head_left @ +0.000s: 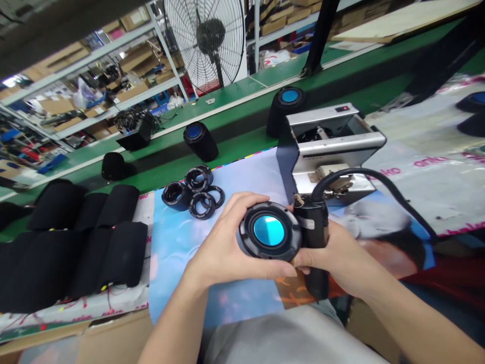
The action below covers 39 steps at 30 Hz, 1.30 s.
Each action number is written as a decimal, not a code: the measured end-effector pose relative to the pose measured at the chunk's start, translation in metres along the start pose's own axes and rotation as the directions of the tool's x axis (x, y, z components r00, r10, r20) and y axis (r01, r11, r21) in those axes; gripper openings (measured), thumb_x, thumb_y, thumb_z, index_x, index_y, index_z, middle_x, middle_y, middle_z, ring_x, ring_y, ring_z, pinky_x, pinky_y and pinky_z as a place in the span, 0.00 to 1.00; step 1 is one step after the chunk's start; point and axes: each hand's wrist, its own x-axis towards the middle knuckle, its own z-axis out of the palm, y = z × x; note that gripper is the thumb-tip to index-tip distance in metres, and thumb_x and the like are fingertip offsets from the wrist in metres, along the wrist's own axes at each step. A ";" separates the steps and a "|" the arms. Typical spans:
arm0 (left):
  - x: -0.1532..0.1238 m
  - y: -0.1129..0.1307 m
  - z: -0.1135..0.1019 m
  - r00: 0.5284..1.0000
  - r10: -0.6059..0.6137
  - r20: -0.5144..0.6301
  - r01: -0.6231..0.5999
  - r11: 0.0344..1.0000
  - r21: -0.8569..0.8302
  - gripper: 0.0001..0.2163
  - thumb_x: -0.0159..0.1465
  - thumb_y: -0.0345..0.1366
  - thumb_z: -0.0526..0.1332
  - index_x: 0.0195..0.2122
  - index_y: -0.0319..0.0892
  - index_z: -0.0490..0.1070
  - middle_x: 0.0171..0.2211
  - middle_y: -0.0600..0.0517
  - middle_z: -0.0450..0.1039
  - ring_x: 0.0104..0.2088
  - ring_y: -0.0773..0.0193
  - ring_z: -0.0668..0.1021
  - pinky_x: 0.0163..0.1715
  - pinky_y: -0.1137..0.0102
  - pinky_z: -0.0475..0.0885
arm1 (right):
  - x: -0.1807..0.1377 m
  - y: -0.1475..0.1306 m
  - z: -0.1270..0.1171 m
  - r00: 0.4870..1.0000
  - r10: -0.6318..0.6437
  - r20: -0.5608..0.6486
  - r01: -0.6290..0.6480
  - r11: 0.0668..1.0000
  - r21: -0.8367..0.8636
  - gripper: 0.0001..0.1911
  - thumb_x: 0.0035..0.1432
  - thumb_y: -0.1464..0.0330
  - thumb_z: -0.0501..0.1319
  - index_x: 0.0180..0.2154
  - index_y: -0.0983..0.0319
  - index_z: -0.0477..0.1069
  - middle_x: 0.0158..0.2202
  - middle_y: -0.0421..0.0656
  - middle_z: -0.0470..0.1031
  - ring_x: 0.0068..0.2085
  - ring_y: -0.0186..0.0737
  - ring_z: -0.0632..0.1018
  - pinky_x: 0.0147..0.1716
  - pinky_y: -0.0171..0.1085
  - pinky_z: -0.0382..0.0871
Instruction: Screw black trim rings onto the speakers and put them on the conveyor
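My left hand (231,247) is wrapped round a round speaker (270,230) with a glossy blue centre and a black notched ring, its face turned up toward me. In my right hand (337,255) is a black corded electric screwdriver (311,222), held close against the speaker's right side. The right thumb reaches the speaker's rim. A thick black cable (382,179) arches away from the screwdriver's upper end. Several loose black rings (202,205), some stacked, lie on the blue printed sheet (178,258) beyond my left hand.
A metal box with a red switch (337,136) stands ahead to the right. Black cloth-covered cylinders (117,253) with wires lie on the left. Blue-topped black speakers (200,141) stand on the green bench (238,134). A large fan (210,38) and loaded shelves are behind.
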 end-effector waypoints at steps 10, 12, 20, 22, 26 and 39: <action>-0.003 0.000 0.003 1.000 0.005 -0.015 -0.005 1.000 -0.005 0.40 0.44 0.45 0.85 0.57 0.50 0.70 0.55 0.47 0.72 0.56 0.47 0.78 0.59 0.55 0.74 | 0.000 0.000 -0.002 1.000 0.005 0.007 -0.005 1.000 -0.014 0.45 0.36 0.63 0.83 0.56 0.57 0.69 0.25 0.35 0.73 0.23 0.36 0.71 0.21 0.33 0.70; -0.002 0.001 0.003 1.000 0.016 -0.012 -0.016 1.000 0.006 0.40 0.44 0.45 0.85 0.57 0.49 0.70 0.55 0.46 0.72 0.56 0.47 0.78 0.58 0.55 0.74 | 0.000 0.000 -0.002 1.000 0.009 0.005 -0.009 1.000 -0.005 0.44 0.37 0.63 0.82 0.56 0.57 0.69 0.26 0.35 0.73 0.23 0.36 0.71 0.21 0.33 0.70; -0.001 0.000 0.004 1.000 0.005 0.001 -0.005 0.998 0.062 0.40 0.47 0.45 0.83 0.58 0.48 0.65 0.56 0.44 0.71 0.57 0.45 0.78 0.59 0.53 0.73 | 0.001 -0.002 0.002 1.000 0.022 -0.010 -0.022 1.000 0.017 0.43 0.36 0.65 0.82 0.54 0.59 0.69 0.25 0.35 0.72 0.23 0.34 0.71 0.21 0.31 0.68; -0.002 -0.001 0.005 1.000 -0.017 0.014 0.016 0.998 0.059 0.41 0.47 0.46 0.82 0.58 0.48 0.63 0.58 0.43 0.71 0.58 0.44 0.77 0.60 0.51 0.71 | 0.002 0.000 0.002 1.000 0.023 -0.019 -0.023 1.000 0.014 0.43 0.33 0.67 0.81 0.54 0.58 0.70 0.24 0.34 0.72 0.22 0.35 0.70 0.20 0.31 0.69; -0.004 0.000 0.008 0.998 -0.052 0.031 0.051 0.997 0.053 0.42 0.47 0.47 0.83 0.58 0.48 0.61 0.59 0.41 0.72 0.59 0.43 0.77 0.61 0.49 0.70 | 0.003 0.002 0.001 1.000 0.027 -0.011 -0.027 0.999 0.024 0.43 0.32 0.67 0.81 0.53 0.57 0.70 0.30 0.36 0.77 0.26 0.37 0.75 0.22 0.31 0.73; 0.008 0.010 -0.005 0.953 -0.266 0.148 0.264 0.964 0.035 0.39 0.49 0.44 0.82 0.57 0.49 0.61 0.56 0.46 0.77 0.55 0.45 0.80 0.54 0.54 0.74 | 0.001 0.002 -0.001 0.999 -0.033 0.014 0.033 0.998 -0.058 0.36 0.38 0.58 0.82 0.47 0.63 0.71 0.19 0.38 0.71 0.20 0.35 0.70 0.23 0.31 0.68</action>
